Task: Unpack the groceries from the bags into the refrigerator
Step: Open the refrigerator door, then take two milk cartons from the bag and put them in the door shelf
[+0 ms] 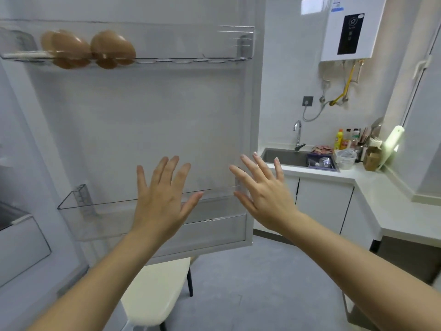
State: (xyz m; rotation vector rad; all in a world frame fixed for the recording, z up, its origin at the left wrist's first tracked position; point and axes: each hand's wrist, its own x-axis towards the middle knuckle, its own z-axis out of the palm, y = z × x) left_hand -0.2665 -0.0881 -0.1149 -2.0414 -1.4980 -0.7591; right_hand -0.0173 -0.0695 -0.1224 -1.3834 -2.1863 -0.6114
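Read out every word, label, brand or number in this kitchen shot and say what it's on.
None can be read.
White wall-mounted water heater: marks on its black control panel blurred.
Blue-and-white sticker at the heater's top: blurred.
Yellow bottle beside the steel sink: label too small.

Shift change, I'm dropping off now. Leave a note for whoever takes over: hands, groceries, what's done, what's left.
Left hand: open, fingers spread, holding nothing, in front of the clear plastic lower door bin.
Right hand: open, holding nothing, near the white refrigerator door's free edge.
Done: brown eggs sit in the clear upper door shelf.
Left: grocery bags are out of view; find them, then unload.
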